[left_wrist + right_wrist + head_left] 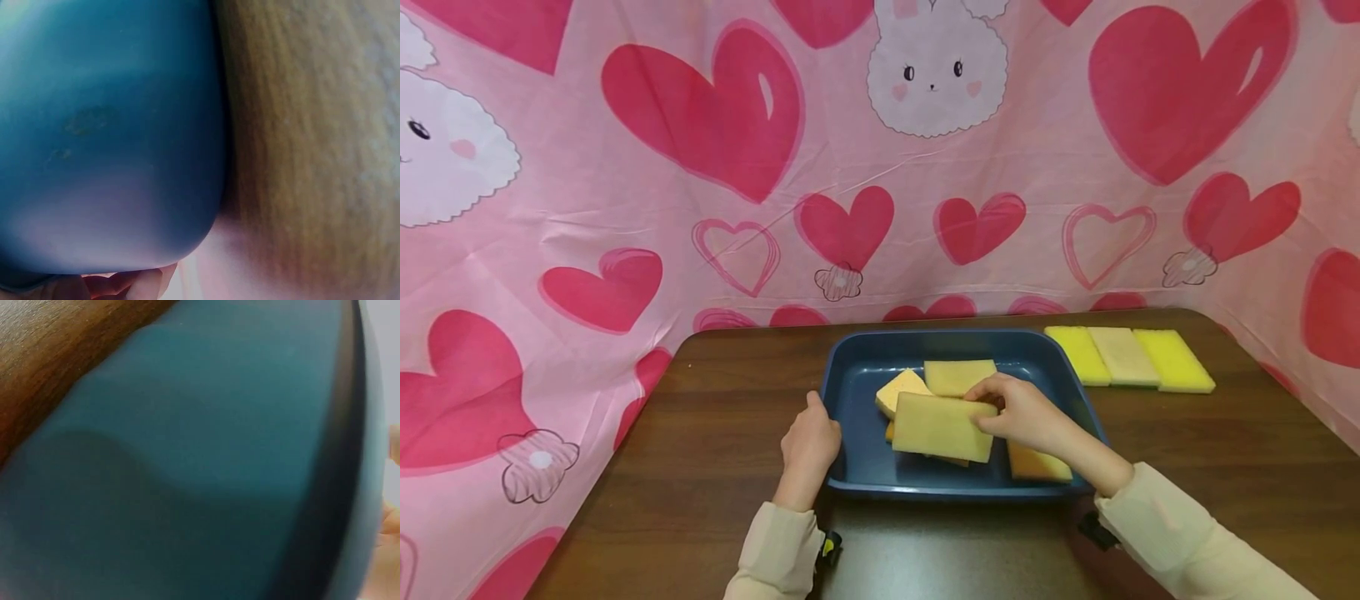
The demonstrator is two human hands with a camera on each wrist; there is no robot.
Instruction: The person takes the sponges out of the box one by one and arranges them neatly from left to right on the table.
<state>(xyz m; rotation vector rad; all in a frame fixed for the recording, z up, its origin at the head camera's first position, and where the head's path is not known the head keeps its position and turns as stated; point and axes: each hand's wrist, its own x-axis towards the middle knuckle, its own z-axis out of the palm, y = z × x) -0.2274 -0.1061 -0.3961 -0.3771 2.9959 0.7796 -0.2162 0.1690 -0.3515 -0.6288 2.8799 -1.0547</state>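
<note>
My right hand [1021,410] pinches a flat pale-yellow sponge [938,427] by its right end, over the middle of a dark blue rectangular tray [859,387]. Beneath and behind that sponge lie others: a light yellow one [901,390], a pale one [957,377] toward the back, and an orange-yellow one [1037,463] at the front right. My left hand [811,442] grips the tray's left rim; in the left wrist view its fingers [147,284] show at the tray's edge. The tray's outer wall [206,437] fills most of the right wrist view.
Three sponges lie side by side in a row [1123,357] on the brown wooden table [715,500], just right of the tray's back corner. A pink cloth [872,167] with hearts and rabbits hangs behind and at both sides of the table.
</note>
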